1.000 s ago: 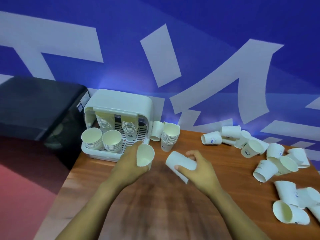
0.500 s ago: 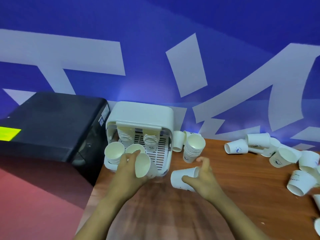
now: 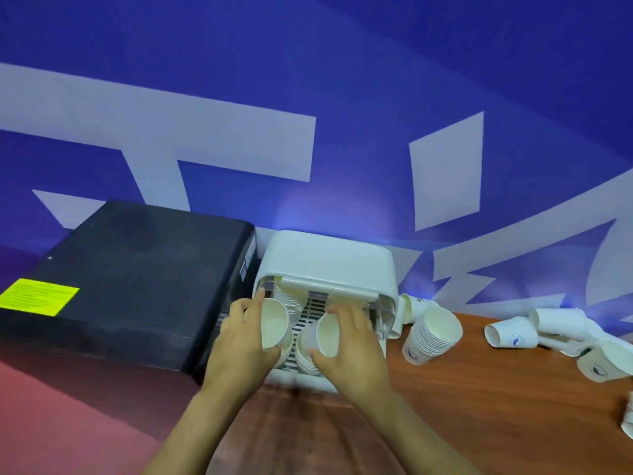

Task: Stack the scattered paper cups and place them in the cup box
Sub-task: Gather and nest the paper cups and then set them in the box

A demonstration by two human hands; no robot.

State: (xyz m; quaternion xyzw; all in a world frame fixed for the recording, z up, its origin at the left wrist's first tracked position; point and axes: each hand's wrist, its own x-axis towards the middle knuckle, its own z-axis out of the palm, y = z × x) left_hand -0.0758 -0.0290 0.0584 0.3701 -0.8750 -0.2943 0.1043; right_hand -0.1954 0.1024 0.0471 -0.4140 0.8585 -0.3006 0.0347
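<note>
The white cup box (image 3: 329, 258) stands at the table's far left corner, its front open, with stacks of paper cups (image 3: 291, 299) inside. My left hand (image 3: 239, 347) holds one white paper cup (image 3: 274, 323) tilted over the box's front left. My right hand (image 3: 352, 351) holds another paper cup (image 3: 323, 337), mouth facing me, over a stack at the front of the box. A tall stack of cups (image 3: 431, 334) stands on the table just right of the box. Loose cups (image 3: 510, 334) lie scattered at the far right.
A black machine (image 3: 130, 279) with a yellow label (image 3: 39, 296) sits directly left of the box. The wooden table (image 3: 479, 406) stretches to the right and toward me. A blue and white wall rises close behind everything. A red floor shows at the lower left.
Both hands have carried their cups forward from the table into the box's open front. The right hand picked its cup up off the table. The camera has swung left and closer.
</note>
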